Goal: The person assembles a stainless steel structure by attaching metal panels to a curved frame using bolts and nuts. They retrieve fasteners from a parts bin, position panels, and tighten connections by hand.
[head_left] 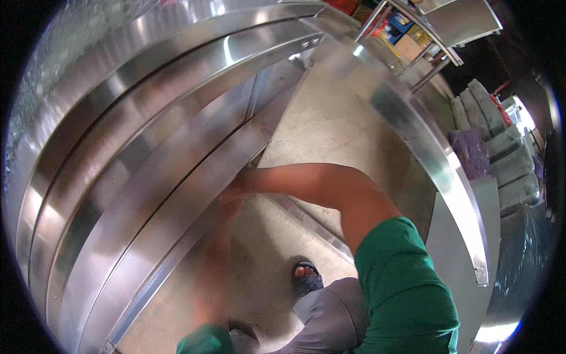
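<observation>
A long stainless steel unit (147,177) with stepped ledges runs from lower left to upper right. My right hand (239,187) reaches across from the right and meets the unit's lower rail (194,218); its fingers are hidden at the rail's edge. My left hand (227,209), blurred, comes up from below and sits just under the right hand at the same rail. My right arm wears a green sleeve (401,283). Whether either hand grips the rail cannot be told.
A second steel frame (413,130) curves along the right. Between the two lies concrete floor (330,124) with a steel strip (312,221) on it. My sandalled foot (306,277) stands below. Grey sacks (495,135), purple cloth (469,147) and boxes (407,35) are at the right.
</observation>
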